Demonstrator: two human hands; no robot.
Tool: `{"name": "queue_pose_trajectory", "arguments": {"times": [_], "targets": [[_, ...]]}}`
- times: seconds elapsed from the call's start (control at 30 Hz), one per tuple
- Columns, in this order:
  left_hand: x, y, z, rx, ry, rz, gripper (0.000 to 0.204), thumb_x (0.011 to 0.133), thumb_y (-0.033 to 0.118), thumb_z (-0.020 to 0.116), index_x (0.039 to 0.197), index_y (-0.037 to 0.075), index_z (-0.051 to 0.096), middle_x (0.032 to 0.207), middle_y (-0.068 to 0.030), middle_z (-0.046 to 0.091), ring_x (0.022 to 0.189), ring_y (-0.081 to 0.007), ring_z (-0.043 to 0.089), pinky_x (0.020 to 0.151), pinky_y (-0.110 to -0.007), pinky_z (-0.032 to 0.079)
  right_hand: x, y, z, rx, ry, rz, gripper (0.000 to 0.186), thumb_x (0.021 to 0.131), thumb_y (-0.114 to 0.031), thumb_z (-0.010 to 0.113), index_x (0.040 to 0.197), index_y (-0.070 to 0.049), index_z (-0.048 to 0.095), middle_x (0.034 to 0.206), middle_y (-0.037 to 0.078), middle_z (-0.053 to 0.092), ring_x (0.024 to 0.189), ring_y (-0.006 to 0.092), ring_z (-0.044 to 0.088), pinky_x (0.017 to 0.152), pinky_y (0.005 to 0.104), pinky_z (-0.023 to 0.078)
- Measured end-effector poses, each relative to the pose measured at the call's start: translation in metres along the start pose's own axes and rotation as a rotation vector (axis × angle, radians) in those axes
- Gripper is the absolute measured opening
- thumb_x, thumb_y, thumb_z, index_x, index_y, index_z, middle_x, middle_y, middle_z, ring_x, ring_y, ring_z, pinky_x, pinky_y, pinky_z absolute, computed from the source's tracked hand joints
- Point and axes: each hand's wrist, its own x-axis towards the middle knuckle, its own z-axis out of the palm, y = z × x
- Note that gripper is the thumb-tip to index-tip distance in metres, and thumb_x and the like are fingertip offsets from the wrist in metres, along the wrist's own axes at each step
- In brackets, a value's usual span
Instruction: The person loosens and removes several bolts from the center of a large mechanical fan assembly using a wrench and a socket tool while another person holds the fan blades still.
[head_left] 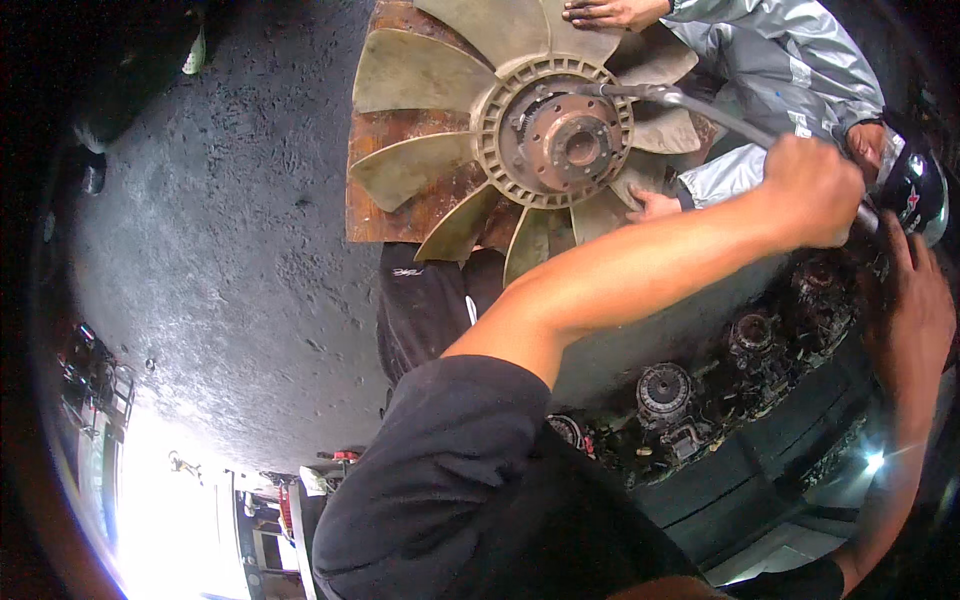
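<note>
My left hand [815, 190] is closed around a long metal bar wrench [735, 122]. Its head end reaches the hub [575, 145] of a large cooling fan with broad, dull olive blades [425, 72]. At the bar's other end, on the far right, is my right hand [915, 290], its fingers laid against the handle; part of that grip is dark and blurred. The hub is rusty brown, with a ring of bolt holes. A co-worker in a silver jacket [770, 60] rests one hand [615, 12] on an upper blade and the other [655, 205] on a lower one.
Beneath the fan lies a reddish-brown board [365, 220]. Several greasy round machine parts [665, 390] stand in a row at lower right. Dark trousers [425, 310] show below the fan. Stained dark floor [250, 220] spreads left toward a bright doorway [180, 520].
</note>
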Motion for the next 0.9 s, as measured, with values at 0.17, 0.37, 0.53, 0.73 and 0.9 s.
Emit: {"name": "queue_pose_trajectory", "arguments": {"times": [0.17,0.37,0.53,0.73,0.9], "targets": [[-0.015,0.008,-0.011,-0.032,0.002,0.056,0.019,0.052,0.022,0.073,0.065,0.009,0.068,0.069,-0.0196,0.065,0.071,-0.0282,0.068,0.057,-0.04,0.05,0.008,0.002,0.009,-0.027,0.044,0.011,0.032,0.083,-0.012,0.064,0.113,-0.002,0.059,0.097,0.019,0.062,0.083,0.0362,0.061,0.074,0.0401,0.05],[0.0,0.002,-0.011,-0.01,-0.154,-0.166,0.014,0.053,0.02,0.07,0.062,0.009,0.067,0.067,-0.0166,0.066,0.069,-0.031,0.068,0.06,-0.041,0.052,0.007,-0.01,0.01,-0.054,0.077,0.009,0.032,0.083,-0.012,0.064,0.113,-0.002,0.059,0.097,0.019,0.062,0.083,0.0363,0.061,0.074,0.0404,0.05],[-0.029,0.015,-0.011,0.051,0.361,0.079,0.035,0.053,0.022,0.072,0.082,0.004,0.068,0.069,-0.0169,0.066,0.068,-0.0322,0.067,0.074,-0.043,0.049,0.01,-0.003,0.015,-0.063,0.053,0.021,0.032,0.083,-0.011,0.064,0.113,-0.002,0.059,0.097,0.019,0.062,0.084,0.0364,0.061,0.074,0.0406,0.05],[0.017,-0.005,-0.03,-0.234,-0.546,-0.193,0.028,0.06,0.023,0.068,0.079,0.003,0.072,0.085,-0.0202,0.069,0.085,-0.0342,0.068,0.08,-0.042,0.053,0.014,-0.006,0.017,-0.098,0.061,0.027,0.033,0.083,-0.011,0.064,0.113,-0.002,0.059,0.098,0.019,0.062,0.084,0.0365,0.061,0.074,0.0408,0.05],[-0.023,0.013,-0.007,-0.018,0.329,0.051,0.028,0.057,0.024,0.073,0.079,0.007,0.068,0.075,-0.0163,0.066,0.076,-0.0305,0.067,0.061,-0.041,0.048,0.029,0.001,0.018,-0.114,0.043,0.03,0.033,0.082,-0.011,0.064,0.114,-0.002,0.059,0.098,0.019,0.062,0.085,0.0366,0.061,0.074,0.041,0.05]]}}
